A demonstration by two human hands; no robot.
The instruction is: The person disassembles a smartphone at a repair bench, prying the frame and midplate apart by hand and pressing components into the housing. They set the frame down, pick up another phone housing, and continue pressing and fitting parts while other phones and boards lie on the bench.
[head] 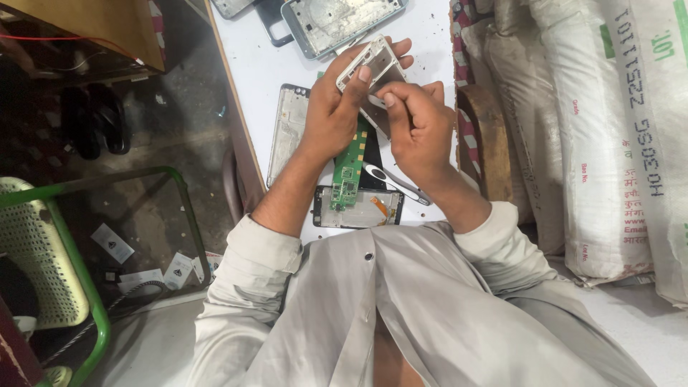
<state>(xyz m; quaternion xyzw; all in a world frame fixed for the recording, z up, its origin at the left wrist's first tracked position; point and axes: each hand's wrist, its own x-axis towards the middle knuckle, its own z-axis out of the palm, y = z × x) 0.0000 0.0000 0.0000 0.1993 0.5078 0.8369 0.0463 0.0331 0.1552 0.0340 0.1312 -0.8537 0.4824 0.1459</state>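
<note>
Head view: both hands busy on a stripped phone frame above the table.

Left hand (337, 107) is closed around the silver phone frame (374, 68); right hand (416, 125) pinches at its lower edge. Already apart, I judge: a green circuit board (349, 175), another frame (288, 132), tweezers (390, 179) on the white table (258, 64).

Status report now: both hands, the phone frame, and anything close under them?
Left hand and right hand both grip the phone frame above the table. Green circuit board and tweezers lie underneath. Nothing blocks.
</note>
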